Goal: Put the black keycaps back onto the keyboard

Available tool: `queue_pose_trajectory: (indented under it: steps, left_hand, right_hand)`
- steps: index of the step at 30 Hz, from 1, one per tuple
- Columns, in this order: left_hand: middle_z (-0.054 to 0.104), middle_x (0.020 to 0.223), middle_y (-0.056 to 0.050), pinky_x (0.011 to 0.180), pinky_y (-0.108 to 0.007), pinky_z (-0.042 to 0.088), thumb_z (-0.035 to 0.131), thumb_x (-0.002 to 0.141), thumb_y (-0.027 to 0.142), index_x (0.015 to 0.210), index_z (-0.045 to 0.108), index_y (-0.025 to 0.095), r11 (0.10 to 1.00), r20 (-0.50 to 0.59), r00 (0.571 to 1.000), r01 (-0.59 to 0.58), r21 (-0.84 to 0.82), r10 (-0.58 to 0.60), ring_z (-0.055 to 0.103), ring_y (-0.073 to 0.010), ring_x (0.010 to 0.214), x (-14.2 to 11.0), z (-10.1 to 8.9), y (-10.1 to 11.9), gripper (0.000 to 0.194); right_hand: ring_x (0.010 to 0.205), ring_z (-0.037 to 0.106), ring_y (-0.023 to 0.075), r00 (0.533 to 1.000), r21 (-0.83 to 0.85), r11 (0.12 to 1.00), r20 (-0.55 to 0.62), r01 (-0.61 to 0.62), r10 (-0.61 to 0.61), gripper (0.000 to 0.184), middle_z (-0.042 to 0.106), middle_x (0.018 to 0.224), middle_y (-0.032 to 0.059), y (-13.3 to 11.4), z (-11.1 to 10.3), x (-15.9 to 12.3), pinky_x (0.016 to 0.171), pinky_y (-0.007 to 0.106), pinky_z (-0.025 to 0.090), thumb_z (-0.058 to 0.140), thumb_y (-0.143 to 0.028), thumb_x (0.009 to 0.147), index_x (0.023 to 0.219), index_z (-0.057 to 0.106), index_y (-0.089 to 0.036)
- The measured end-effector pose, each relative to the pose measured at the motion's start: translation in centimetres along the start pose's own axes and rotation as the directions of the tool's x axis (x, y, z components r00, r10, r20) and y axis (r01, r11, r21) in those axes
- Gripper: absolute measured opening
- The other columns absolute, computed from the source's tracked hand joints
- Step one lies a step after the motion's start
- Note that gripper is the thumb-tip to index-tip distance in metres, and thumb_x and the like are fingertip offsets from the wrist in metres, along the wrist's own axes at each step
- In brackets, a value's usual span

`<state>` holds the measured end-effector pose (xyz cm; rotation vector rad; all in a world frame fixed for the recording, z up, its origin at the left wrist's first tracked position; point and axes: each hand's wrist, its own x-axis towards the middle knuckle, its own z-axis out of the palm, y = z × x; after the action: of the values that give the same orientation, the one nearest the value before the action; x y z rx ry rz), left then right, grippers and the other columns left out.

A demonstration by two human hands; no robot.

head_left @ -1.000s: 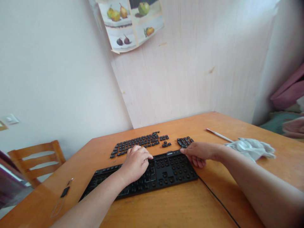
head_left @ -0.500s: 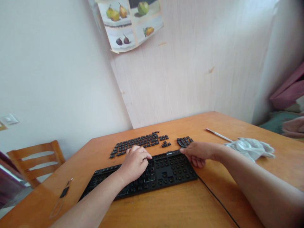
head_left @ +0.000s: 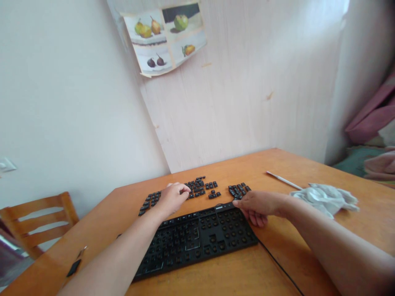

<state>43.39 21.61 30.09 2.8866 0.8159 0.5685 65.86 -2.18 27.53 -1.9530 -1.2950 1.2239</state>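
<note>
A black keyboard (head_left: pixel 212 238) lies on the table, most of its keycaps off and bare sockets showing; several caps are still on along its top row. With thumb on top and fingers curled at the side, my right hand (head_left: pixel 254 205) grips its far right corner. Beyond the keyboard, my left hand (head_left: pixel 174 197) hovers at the loose keycaps (head_left: pixel 197 190), its fingers bent together; whatever they may hold is hidden. That hand and forearm cover part of the keycaps and the keyboard's left end. A smaller group of loose keycaps (head_left: pixel 239 190) sits just past my right hand.
A crumpled whitish cloth (head_left: pixel 327 197) and a thin white stick (head_left: pixel 282 179) lie on the right. At the left is a small tool with a black handle (head_left: pixel 74 267), partly behind my forearm. The keyboard cable (head_left: pixel 279 263) runs toward me. A wooden chair (head_left: pixel 43 222) stands beyond the left edge.
My left hand has moved from the keyboard's upper edge forward to the loose keycaps. My right hand stays on the corner. The camera view has shifted slightly.
</note>
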Motion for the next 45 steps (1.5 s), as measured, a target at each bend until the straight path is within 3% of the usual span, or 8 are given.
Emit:
queue_pose_trajectory:
  steps: [9, 20, 29, 45]
  left_hand:
    - [0.075, 0.105, 0.002, 0.093, -0.031, 0.045, 0.057, 0.083, 0.029, 0.094, 0.075, 0.03, 0.989, 0.024, 0.991, 0.132, 0.067, -0.134, 0.062, -0.0208, 0.106, 7.3, 2.6, -3.0, 0.022]
    - [0.075, 0.105, 0.004, 0.093, -0.031, 0.046, 0.063, 0.079, 0.035, 0.095, 0.076, 0.034, 0.984, 0.108, 0.981, 0.151, 0.094, -0.161, 0.063, -0.0211, 0.106, 13.0, 5.6, -3.8, 0.02]
    - [0.076, 0.101, 0.003, 0.088, -0.029, 0.047, 0.067, 0.076, 0.039, 0.094, 0.076, 0.035, 0.983, 0.175, 0.969, 0.161, 0.084, -0.173, 0.063, -0.0211, 0.105, 14.7, 7.0, -3.9, 0.021]
    - [0.076, 0.096, 0.002, 0.095, -0.039, 0.041, 0.063, 0.076, 0.042, 0.085, 0.076, 0.036, 0.971, 0.178, 0.958, 0.205, 0.119, -0.224, 0.061, -0.0252, 0.106, 14.9, 7.0, -3.9, 0.017]
  right_hand:
    - [0.035, 0.05, 0.0101, 1.0, 0.034, 0.999, 0.025, -0.01, 0.009, 0.063, 0.058, 0.044, 0.0032, -0.3, 0.1, 0.1, 0.039, 0.02, 0.043, 0.034, -0.068, 0.09, 0.059, 0.052, -0.016]
    - [0.035, 0.051, 0.0108, 0.998, 0.062, 0.997, 0.053, -0.043, 0.04, 0.06, 0.058, 0.044, 0.0025, -1.0, 0.0, -0.4, 0.039, 0.021, 0.044, 0.033, -0.067, 0.092, 0.061, 0.05, -0.018]
    - [0.034, 0.052, 0.0108, 0.997, 0.064, 0.997, 0.06, -0.044, 0.04, 0.058, 0.059, 0.045, 0.0022, -1.1, 0.0, -0.4, 0.037, 0.021, 0.045, 0.034, -0.065, 0.092, 0.061, 0.049, -0.018]
    - [0.036, 0.052, 0.0108, 0.997, 0.078, 0.996, 0.07, -0.045, 0.039, 0.06, 0.058, 0.045, 0.0013, -0.9, -0.1, -0.4, 0.038, 0.021, 0.045, 0.035, -0.071, 0.089, 0.062, 0.049, -0.019]
